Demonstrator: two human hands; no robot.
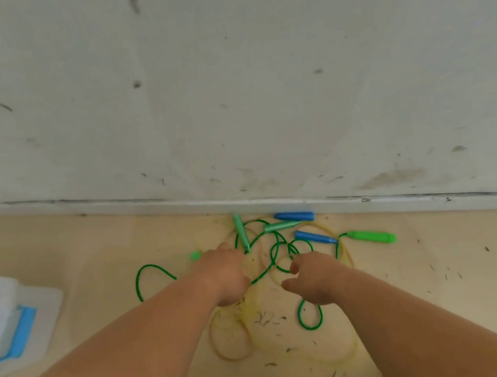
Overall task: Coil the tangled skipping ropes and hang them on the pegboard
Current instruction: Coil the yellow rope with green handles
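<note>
Ropes (273, 255): tangled heap on floor (89, 249) against wall (227, 95). Green and yellow cords look light, limp and snag-prone. The stiff plastic handles (372, 236) should give the best hold. Left hand (224, 274) and right hand (312, 278) are curled over the tangle; whether they grip it cannot be told.

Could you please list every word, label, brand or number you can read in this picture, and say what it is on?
None can be read.
The blue handle and green handle show no print.
The white box at the left is too blurred to show any lettering.
The wall bears only scuff marks.
</note>
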